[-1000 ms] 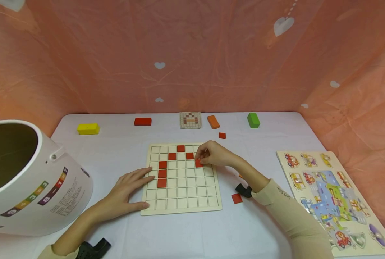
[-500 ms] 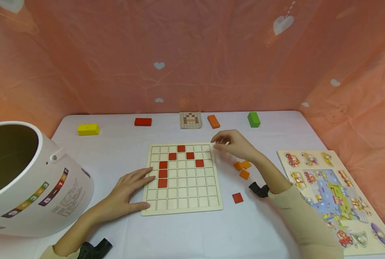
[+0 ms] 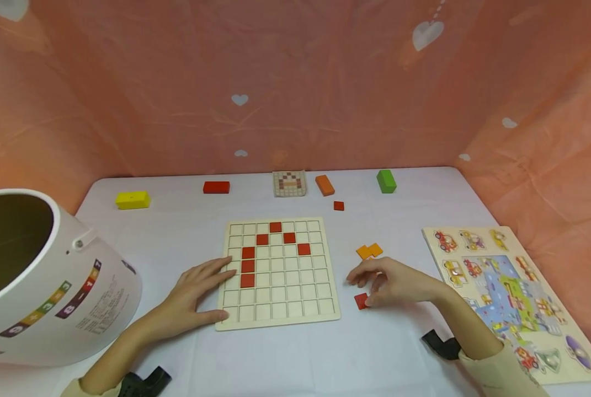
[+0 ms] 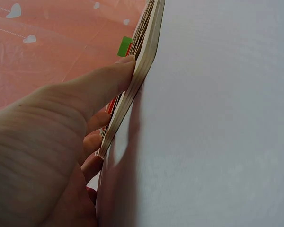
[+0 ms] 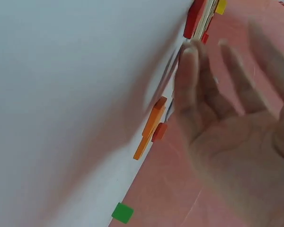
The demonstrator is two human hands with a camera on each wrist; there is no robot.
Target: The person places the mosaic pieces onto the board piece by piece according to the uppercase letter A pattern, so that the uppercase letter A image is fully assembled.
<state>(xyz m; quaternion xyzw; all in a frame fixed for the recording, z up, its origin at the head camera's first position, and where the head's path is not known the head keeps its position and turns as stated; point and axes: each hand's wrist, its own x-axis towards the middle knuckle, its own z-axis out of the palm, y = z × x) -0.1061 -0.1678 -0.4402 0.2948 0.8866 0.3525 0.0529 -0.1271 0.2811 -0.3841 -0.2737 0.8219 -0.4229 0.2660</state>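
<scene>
A wooden grid board (image 3: 277, 309) lies in the middle of the white table, with several red tiles set in its upper squares. My left hand (image 3: 196, 292) rests flat on the board's left edge; in the left wrist view its thumb (image 4: 104, 80) presses against the board's side (image 4: 144, 56). My right hand (image 3: 387, 284) hovers to the right of the board's lower corner, fingers loosely spread over a loose red tile (image 3: 361, 301). The thumb is just beside that tile. The right wrist view shows the right hand (image 5: 227, 104) open and blurred, with the red tile (image 5: 195, 16) beyond the fingertips.
Two orange tiles (image 3: 369, 251) lie right of the board and a small red tile (image 3: 338, 205) behind it. Along the back stand yellow (image 3: 133, 200), red (image 3: 216, 187), orange (image 3: 324, 185) and green (image 3: 386, 181) blocks and a pattern card (image 3: 289, 183). A white bucket (image 3: 42, 275) lies at left, a vehicle puzzle (image 3: 509, 292) at right.
My right hand left a red tile in the grid, swung out past the board's upper right corner, then came down to the loose red tile. The left hand stayed put.
</scene>
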